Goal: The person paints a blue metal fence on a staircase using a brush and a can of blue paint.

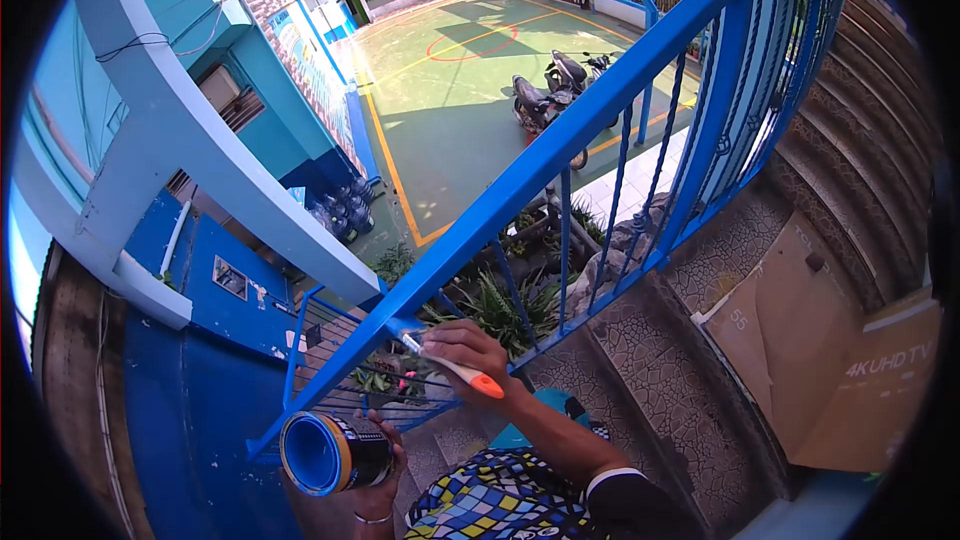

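My right hand [465,348] is closed around a paintbrush [462,370] with a pale handle and an orange end. The brush's bristles touch the blue stair railing [440,275] just below its thick top rail. Lower and to the left, my left hand [385,470] grips an open paint can [325,455] from its right side. The can is tilted, its mouth facing left, and blue paint coats its inside. Thin bars of the railing stand beyond both hands.
Stone-patterned steps [640,370] run down beside the railing. Flattened cardboard [800,340] lies on them at the right. Plants [500,310] grow behind the bars. Motorcycles [550,90] stand on the green court [430,150] beyond. A blue wall [160,420] is at the left.
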The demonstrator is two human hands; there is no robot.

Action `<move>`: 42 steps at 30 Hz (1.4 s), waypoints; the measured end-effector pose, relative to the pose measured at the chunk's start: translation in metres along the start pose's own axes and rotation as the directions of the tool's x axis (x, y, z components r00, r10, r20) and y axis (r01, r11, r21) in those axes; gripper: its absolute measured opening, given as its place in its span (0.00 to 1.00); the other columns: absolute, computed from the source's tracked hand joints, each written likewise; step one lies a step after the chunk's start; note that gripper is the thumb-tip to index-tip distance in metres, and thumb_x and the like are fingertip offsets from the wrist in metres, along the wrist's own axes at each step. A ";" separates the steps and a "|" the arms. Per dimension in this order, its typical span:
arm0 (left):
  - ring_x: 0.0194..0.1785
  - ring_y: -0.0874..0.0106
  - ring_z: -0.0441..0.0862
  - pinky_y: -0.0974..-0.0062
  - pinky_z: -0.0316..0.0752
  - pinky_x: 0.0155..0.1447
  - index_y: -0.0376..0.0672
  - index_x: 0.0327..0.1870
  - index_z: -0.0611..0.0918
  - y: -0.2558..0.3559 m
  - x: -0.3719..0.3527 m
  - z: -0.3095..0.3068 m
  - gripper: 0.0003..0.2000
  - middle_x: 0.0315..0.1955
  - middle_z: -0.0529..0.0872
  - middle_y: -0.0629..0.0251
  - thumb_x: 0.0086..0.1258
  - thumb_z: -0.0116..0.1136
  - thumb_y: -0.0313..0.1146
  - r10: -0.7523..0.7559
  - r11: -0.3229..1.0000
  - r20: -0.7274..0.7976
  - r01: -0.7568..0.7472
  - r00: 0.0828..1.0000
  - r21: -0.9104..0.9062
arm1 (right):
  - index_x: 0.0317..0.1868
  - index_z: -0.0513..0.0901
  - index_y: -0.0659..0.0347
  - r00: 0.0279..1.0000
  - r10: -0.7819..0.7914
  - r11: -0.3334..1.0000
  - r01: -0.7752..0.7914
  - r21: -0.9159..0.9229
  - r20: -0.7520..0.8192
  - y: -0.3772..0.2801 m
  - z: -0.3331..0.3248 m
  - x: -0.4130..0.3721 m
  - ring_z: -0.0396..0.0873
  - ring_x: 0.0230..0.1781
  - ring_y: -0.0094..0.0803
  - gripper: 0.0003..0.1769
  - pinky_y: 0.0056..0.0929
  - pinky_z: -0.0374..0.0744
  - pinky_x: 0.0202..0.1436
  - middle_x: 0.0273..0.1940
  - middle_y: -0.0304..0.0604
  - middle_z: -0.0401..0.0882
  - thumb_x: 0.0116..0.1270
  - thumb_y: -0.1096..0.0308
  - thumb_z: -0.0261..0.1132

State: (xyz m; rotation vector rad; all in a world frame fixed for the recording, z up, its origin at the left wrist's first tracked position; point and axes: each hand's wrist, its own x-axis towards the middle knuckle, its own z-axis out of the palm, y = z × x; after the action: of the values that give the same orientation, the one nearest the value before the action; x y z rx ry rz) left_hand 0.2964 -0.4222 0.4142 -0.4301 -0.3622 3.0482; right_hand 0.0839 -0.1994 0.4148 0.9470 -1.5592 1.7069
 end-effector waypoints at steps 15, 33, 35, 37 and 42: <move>0.81 0.52 0.72 0.36 0.69 0.80 0.56 0.80 0.77 0.005 -0.011 0.004 0.33 0.79 0.78 0.61 0.77 0.67 0.55 0.085 0.993 -0.012 -0.083 0.996 0.087 | 0.52 0.92 0.61 0.998 -0.058 0.981 0.052 -0.189 -0.031 -0.005 -0.048 0.024 0.91 0.56 0.48 0.21 0.43 0.90 0.59 0.52 0.46 0.93 0.57 0.79 0.84; 0.80 0.52 0.72 0.36 0.69 0.80 0.55 0.79 0.78 -0.020 0.017 0.018 0.32 0.78 0.78 0.60 0.77 0.66 0.56 0.016 0.984 -0.044 -0.008 0.999 0.177 | 0.47 0.91 0.61 0.965 -0.188 0.907 0.098 -0.410 -0.183 -0.004 -0.102 0.073 0.91 0.54 0.46 0.14 0.39 0.90 0.57 0.49 0.50 0.92 0.62 0.79 0.82; 0.80 0.52 0.72 0.36 0.70 0.79 0.55 0.79 0.78 -0.024 0.021 0.019 0.32 0.78 0.79 0.60 0.77 0.66 0.56 0.008 0.983 -0.050 0.001 0.999 0.186 | 0.48 0.91 0.62 0.990 -0.092 0.962 0.061 -0.264 -0.104 -0.007 -0.109 0.068 0.91 0.52 0.44 0.13 0.38 0.90 0.56 0.48 0.50 0.92 0.63 0.79 0.81; 0.80 0.52 0.72 0.36 0.70 0.79 0.55 0.79 0.79 -0.028 0.025 0.020 0.32 0.78 0.79 0.60 0.77 0.66 0.56 0.002 0.979 -0.059 0.010 0.998 0.202 | 0.48 0.91 0.64 0.989 -0.028 0.983 0.001 -0.184 -0.142 -0.006 -0.129 0.078 0.91 0.52 0.41 0.13 0.36 0.89 0.55 0.49 0.50 0.92 0.64 0.79 0.81; 0.80 0.52 0.72 0.36 0.70 0.79 0.55 0.78 0.79 -0.040 0.033 0.023 0.32 0.78 0.79 0.60 0.77 0.66 0.56 -0.005 0.971 -0.087 0.026 0.996 0.239 | 0.56 0.89 0.68 0.735 -0.075 0.995 0.012 -0.097 -0.674 0.028 -0.223 0.170 0.89 0.53 0.32 0.12 0.31 0.87 0.58 0.54 0.48 0.90 0.74 0.79 0.76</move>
State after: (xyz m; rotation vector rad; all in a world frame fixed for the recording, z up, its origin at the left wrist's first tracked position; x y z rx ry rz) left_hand 0.2589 -0.3864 0.4361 -0.5365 0.0084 2.9931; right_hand -0.0516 0.0167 0.5333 0.2358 -1.0823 1.6660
